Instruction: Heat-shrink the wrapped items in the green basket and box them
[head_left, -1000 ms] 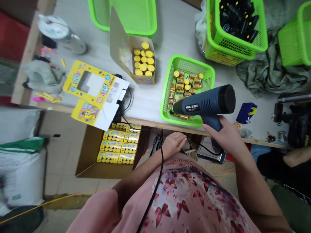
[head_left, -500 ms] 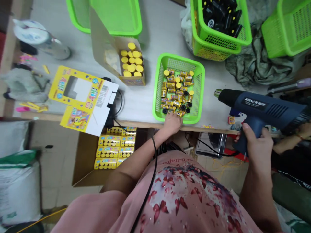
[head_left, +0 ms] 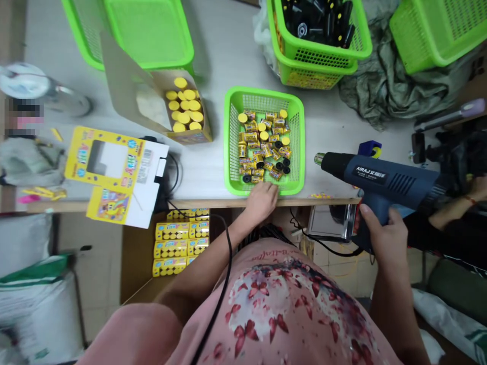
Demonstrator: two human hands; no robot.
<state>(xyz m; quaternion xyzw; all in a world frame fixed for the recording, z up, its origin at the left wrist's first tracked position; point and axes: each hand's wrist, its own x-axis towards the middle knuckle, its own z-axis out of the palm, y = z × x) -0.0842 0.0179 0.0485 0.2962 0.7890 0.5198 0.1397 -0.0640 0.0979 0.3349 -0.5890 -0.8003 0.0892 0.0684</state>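
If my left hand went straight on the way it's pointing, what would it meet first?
Your left hand would probably meet the green basket's near rim first; the two look very close, perhaps touching, though depth is hard to judge.

In the middle basket (head_left: 227,144), five yellow caps (head_left: 264,136) and six black discs (head_left: 279,144) can be counted; the small cylinders (head_left: 251,137) are too heaped to be tallied. To its right, one hot-air gun (head_left: 384,175) is seen. To its upper right, two stacked baskets (head_left: 319,48) and one separate basket (head_left: 403,45) are counted; to its upper left, one shallow basket (head_left: 192,50). To its left, one open box (head_left: 194,136) with about twelve yellow lids (head_left: 184,105) and one flattened box (head_left: 117,185) are found; to its lower left, about eight packs (head_left: 171,231), some partly hidden.
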